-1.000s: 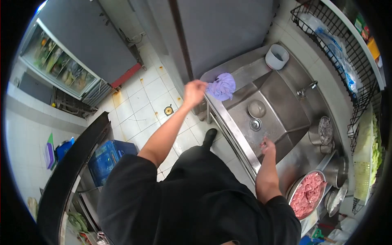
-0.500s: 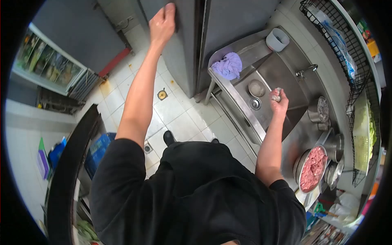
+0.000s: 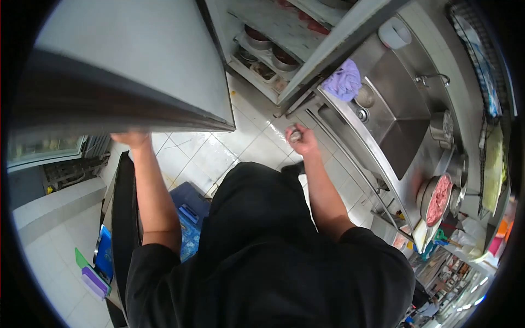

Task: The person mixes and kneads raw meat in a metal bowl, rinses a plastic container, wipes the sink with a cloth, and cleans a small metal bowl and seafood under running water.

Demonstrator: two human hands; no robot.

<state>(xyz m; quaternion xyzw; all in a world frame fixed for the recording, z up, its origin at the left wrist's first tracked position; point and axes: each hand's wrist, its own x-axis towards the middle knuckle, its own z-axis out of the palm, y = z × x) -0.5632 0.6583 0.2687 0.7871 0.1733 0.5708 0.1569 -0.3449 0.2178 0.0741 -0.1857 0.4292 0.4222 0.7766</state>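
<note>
My left hand grips the edge of the wide-open grey refrigerator door; the door hides most of its fingers. My right hand is closed around a small greyish-white lump, held over the tiled floor in front of the sink counter. What the lump is, I cannot make out. Ahead, the open refrigerator shows its shelves, with metal bowls and a tray of food low down.
On the right, the steel sink has a purple cloth on its near edge and a round bowl inside. A bowl of raw minced meat stands on the counter. A blue crate sits at left.
The refrigerator door has swung open to the left with my left hand on it. My right hand has moved left, from over the sink to over the floor, still holding the lump.
</note>
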